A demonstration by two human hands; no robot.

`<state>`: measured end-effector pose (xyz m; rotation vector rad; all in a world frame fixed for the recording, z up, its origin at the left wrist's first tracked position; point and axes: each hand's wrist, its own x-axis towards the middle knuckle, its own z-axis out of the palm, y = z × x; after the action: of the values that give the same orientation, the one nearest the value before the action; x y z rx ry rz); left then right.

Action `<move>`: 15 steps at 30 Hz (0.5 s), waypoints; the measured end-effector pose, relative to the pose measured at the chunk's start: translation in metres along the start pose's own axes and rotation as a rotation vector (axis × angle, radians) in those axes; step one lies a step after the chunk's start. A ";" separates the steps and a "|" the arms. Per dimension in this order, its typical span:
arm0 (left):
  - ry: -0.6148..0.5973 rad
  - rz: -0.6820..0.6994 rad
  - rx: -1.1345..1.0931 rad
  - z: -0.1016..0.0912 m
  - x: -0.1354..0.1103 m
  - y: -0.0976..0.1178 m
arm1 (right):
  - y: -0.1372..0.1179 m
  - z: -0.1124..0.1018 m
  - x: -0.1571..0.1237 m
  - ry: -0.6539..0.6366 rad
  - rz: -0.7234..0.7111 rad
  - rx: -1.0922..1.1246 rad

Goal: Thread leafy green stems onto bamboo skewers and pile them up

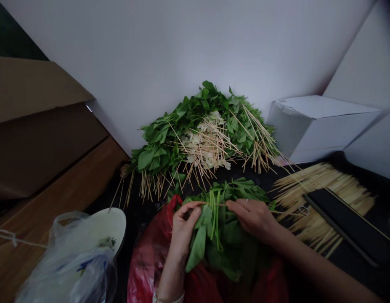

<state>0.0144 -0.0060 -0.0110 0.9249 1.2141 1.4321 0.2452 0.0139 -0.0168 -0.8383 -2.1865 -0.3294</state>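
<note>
Skewer's (220,205) far end behind the greens (213,240); red bag (144,261) beyond bottom edge

- Left of the heap of skewered greens (204,134) we see a carton (33,126).
- Right of it: a box (314,126).
- Right-front: loose skewers (295,189) under a board (346,219).
- Before it: leaves (220,235) in a bag (144,261).
- Left-front: a plate (112,223).

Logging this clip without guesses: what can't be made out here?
Head view.
Right hand grip: fingertips hidden under the hand, among the leafy greens.
Red bag contents: covered by the greens, cut off by the bottom edge.
Dark flat thing on the loose skewers: too dim to identify.
</note>
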 end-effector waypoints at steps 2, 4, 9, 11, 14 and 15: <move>0.052 0.026 -0.065 -0.003 0.002 0.002 | 0.010 -0.007 0.003 0.108 0.106 0.011; 0.112 0.078 -0.110 -0.005 0.003 0.004 | 0.020 -0.014 0.004 0.184 0.271 0.003; 0.020 0.354 0.255 0.003 -0.009 0.000 | 0.031 -0.023 0.003 0.252 0.556 -0.012; -0.102 0.403 0.389 0.011 -0.018 -0.005 | 0.030 -0.023 0.003 0.262 0.568 0.021; -0.302 0.350 0.494 0.022 -0.030 -0.009 | 0.026 -0.021 0.005 0.259 0.582 0.061; -0.375 0.325 0.525 0.026 -0.033 -0.009 | 0.026 -0.021 0.005 0.258 0.585 0.065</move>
<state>0.0475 -0.0326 -0.0133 1.7328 1.2049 1.1162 0.2711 0.0259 0.0006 -1.2708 -1.6184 -0.0660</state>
